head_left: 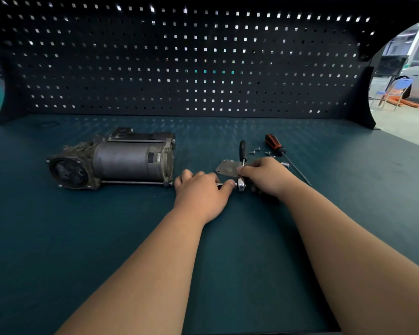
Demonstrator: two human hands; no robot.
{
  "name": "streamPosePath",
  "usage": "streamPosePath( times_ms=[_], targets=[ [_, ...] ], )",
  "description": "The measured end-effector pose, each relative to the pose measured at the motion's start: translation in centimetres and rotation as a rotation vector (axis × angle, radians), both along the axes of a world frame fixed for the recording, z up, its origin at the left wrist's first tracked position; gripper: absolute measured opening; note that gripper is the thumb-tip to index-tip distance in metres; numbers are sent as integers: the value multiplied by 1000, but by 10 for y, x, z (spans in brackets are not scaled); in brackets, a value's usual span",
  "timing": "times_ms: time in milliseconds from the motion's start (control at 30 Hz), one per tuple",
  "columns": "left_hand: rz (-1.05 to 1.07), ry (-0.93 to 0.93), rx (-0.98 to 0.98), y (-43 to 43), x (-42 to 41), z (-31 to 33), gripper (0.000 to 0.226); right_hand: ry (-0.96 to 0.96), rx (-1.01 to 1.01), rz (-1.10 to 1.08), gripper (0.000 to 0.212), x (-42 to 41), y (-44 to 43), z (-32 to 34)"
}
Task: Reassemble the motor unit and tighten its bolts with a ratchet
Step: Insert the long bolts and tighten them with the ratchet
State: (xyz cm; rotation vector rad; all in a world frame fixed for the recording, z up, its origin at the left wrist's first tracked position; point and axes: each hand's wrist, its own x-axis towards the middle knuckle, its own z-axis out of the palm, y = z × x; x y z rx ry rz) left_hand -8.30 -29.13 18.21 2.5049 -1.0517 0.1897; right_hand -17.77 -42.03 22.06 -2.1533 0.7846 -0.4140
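The grey motor unit (116, 160) lies on its side at the left of the bench, a long through bolt (133, 182) running along its near side. My left hand (201, 193) sits just right of the motor's end and curls round the ratchet's extension bar, thumb by the chrome ratchet head (241, 184). My right hand (266, 176) grips the ratchet's shaft just above the head; its black handle (242, 149) points away from me. A flat grey cover plate (228, 168) lies behind the ratchet.
A red and black screwdriver (279, 148) lies at the right, its blade reaching toward me. Several small screws (254, 151) are scattered near it. A dark pegboard wall (184, 64) closes the back of the green bench (228, 250).
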Motion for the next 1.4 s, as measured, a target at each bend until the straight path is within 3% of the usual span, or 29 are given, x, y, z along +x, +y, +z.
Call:
streamPosePath(
  times_ms=[133, 300, 567, 767, 900, 1000, 1100, 1400],
  targets=[
    [0, 17, -30, 0, -1, 1, 40, -77, 61, 62, 17, -4, -1, -2],
    [-2, 31, -29, 1, 0, 3, 42, -256, 105, 156, 12, -9, 7, 1],
    [26, -3, -12, -1, 0, 1, 46, -83, -208, 282, 15, -27, 10, 11],
    [63, -70, 45, -2, -3, 0, 59, -176, -121, 173, 10, -22, 6, 9],
    [47, -61, 7, 1, -5, 0, 53, -198, 0, 97, 5, -9, 4, -1],
    [29, -39, -40, 2, -4, 0, 36, -85, 4, 46, 24, 0, 2, -6],
    [23, -34, -41, 2, -4, 0, 34, -83, 57, 37, 28, 4, -1, -6],
    [16, -34, 9, 1, -3, 1, 43, -174, -13, 92, 12, -6, 5, -2]
  ],
)
